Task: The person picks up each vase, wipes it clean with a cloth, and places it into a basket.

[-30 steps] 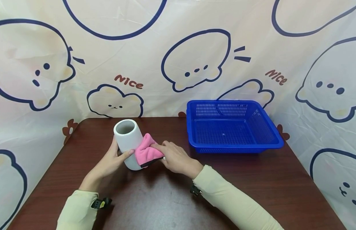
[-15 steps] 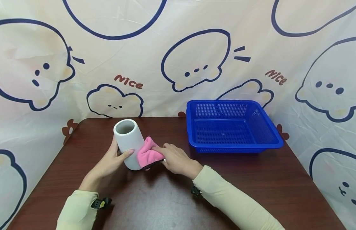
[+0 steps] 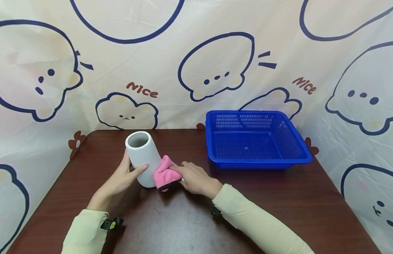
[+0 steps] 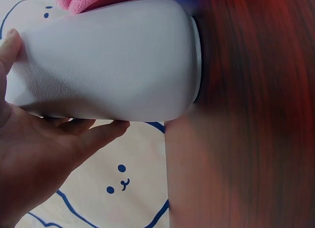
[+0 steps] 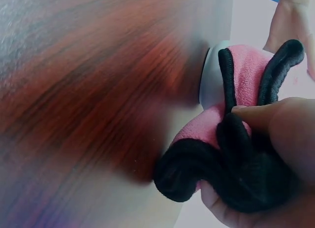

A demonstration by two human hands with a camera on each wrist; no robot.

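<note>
A white vase (image 3: 141, 155) with a round opening stands upright on the brown table, its base on the wood. My left hand (image 3: 119, 180) grips it from the left, thumb on the near side; in the left wrist view the fingers of my left hand (image 4: 44, 149) lie along the vase (image 4: 113, 60). Bunched in my right hand (image 3: 196, 179) is a pink cloth (image 3: 166, 173) with black edging, touching the vase's lower right side. In the right wrist view, my right hand (image 5: 290, 134) pinches the folded cloth (image 5: 246, 73) between thumb and fingers.
A blue perforated basket (image 3: 259, 161) stands at the back right of the table (image 3: 190, 225). A light curtain (image 3: 171, 70) printed with cartoon outlines hangs behind and on both sides.
My right hand and the pink cloth have moved slightly down and to the right along the vase's side. The left hand and vase have stayed in place.
</note>
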